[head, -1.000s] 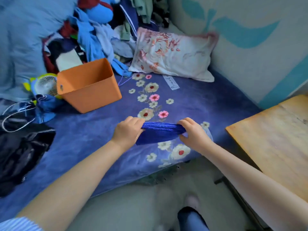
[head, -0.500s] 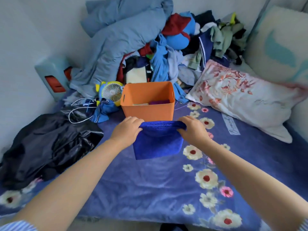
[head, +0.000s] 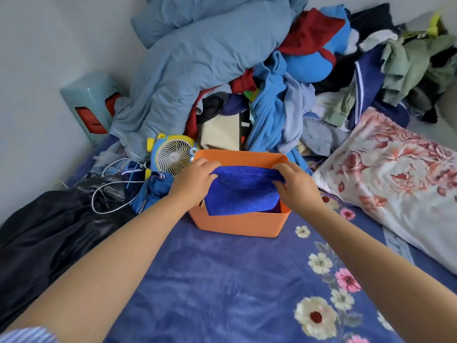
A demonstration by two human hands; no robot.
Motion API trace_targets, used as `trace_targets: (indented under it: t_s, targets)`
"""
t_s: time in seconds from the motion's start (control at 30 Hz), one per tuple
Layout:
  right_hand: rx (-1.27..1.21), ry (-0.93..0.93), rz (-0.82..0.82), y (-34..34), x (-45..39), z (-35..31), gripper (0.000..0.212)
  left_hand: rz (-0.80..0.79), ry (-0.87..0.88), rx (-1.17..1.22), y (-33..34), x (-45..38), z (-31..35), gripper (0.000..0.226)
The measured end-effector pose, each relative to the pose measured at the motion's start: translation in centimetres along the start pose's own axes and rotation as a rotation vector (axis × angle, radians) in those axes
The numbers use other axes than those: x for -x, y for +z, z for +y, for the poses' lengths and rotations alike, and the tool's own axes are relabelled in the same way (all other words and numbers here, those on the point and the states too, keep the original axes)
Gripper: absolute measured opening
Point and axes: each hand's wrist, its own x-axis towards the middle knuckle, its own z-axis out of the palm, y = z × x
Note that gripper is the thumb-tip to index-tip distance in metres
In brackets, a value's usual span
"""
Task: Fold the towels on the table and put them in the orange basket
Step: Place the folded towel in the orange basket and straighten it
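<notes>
Since half a second ago the folded blue towel [head: 241, 191] has gone from hanging in front of the orange basket to hanging over its open top, and both hands have come forward with it.

The bed [head: 222, 280], covered in a dark blue blanket with flowers along the right, fills the near half of the view. At the far side a big heap of clothes and bedding [head: 247, 78] is piled against the wall, topped by a pale blue quilt. A floral pillow [head: 395, 179] lies at the right, and a black garment [head: 49, 231] lies crumpled at the left. The orange basket [head: 237, 224] stands on the bed in the middle, just near of the heap. A small blue and yellow fan [head: 173, 157] sits just left of the basket's far corner.

The towel hangs from its top edge, its lower part down inside the basket. The left hand [head: 195, 179] pinches the towel's left top corner, fingers curled over the edge. The right hand [head: 296, 181] grips the right top corner the same way.
</notes>
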Motion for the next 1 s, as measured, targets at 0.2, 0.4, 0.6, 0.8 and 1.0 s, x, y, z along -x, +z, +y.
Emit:
trace_targets:
  t_s: [0.2,0.4,0.6,0.8,1.0]
  targets:
    - [-0.012,-0.021,0.029,4.9,-8.3,2.2,0.036,0.068,-0.117,0.206,3.4,-8.4,-4.6,0.029]
    - [-0.165,0.123,-0.188,12.7,-13.6,5.2,0.036,-0.049,-0.252,0.340,9.4,-12.6,-11.1,0.026]
    - [-0.298,0.355,-0.557,20.2,-15.6,7.4,0.028,-0.458,-0.414,0.048,16.5,-14.2,-15.8,0.026]
    - [-0.422,0.591,-0.684,25.7,-17.6,9.7,0.025,-0.559,-0.485,-0.131,21.8,-16.2,-17.5,0.024]
    - [-0.409,0.526,-0.558,29.6,-21.7,12.1,0.015,-0.541,-0.521,-0.225,24.9,-19.8,-19.4,0.031]
